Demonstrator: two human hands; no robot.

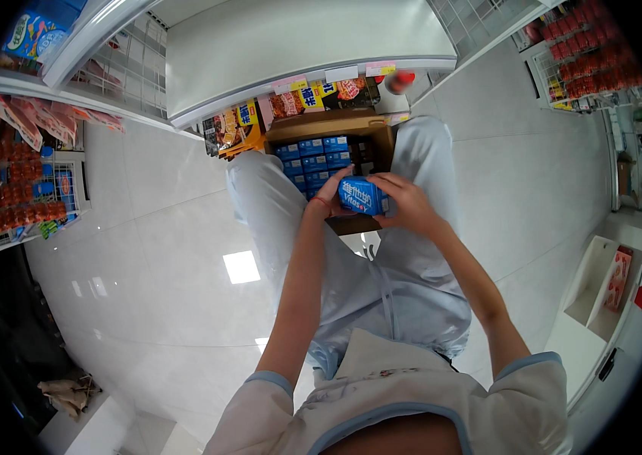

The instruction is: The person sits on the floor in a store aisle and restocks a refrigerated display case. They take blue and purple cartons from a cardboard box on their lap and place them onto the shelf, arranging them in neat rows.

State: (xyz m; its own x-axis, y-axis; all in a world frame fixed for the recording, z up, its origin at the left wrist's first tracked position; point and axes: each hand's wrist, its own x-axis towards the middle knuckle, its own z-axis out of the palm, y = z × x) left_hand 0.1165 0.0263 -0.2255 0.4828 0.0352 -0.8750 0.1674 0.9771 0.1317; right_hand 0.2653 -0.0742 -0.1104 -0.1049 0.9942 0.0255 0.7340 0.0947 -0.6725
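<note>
Between my two hands is a blue drink carton (pixel 359 196) with white lettering, tilted above the near edge of an open cardboard box (pixel 378 142). My left hand (pixel 328 199) grips its left side, and my right hand (pixel 409 206) has its fingers around the right side. Whether one carton or a small bundle is held, I cannot tell. Rows of blue cartons (pixel 313 155) fill the left part of the box. The box's right part is darker, with brownish shapes inside. The box stands between my knees.
A white shelf (pixel 306 38) rises just beyond the box, with black and yellow food packets (pixel 302 98) below its front edge. Racks of red packets (pixel 10 182) stand at the left and far right. A white cabinet (pixel 563 356) is at the lower right.
</note>
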